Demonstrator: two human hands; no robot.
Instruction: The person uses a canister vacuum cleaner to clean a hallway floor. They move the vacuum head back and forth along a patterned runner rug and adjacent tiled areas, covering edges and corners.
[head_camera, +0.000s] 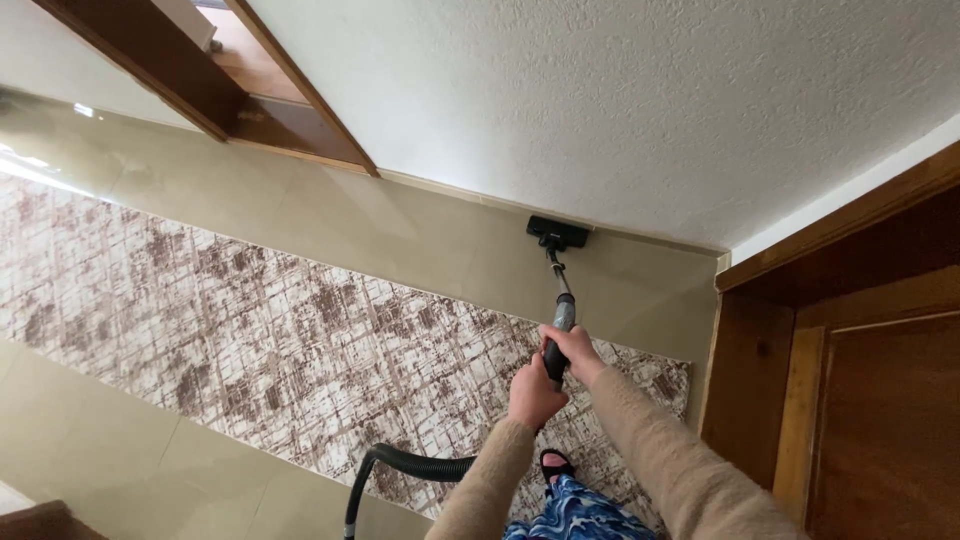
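Note:
Both of my hands grip a vacuum cleaner wand (561, 290). My left hand (534, 393) holds the lower part of the handle. Just above it, my right hand (577, 350) wraps around the grip. The wand runs away from me to a black floor nozzle (557, 233), which rests on the beige tile floor (400, 235) against the foot of the white textured wall (600, 100). A black ribbed hose (400, 465) curves down from the handle toward the bottom edge. I wear beige fuzzy sleeves.
A long brown-and-cream patterned runner rug (250, 340) lies across the floor under me. A wooden door and frame (850, 380) stand at the right. Another wooden door frame (250, 100) opens at the upper left. My foot in a black sandal (556, 466) stands on the rug.

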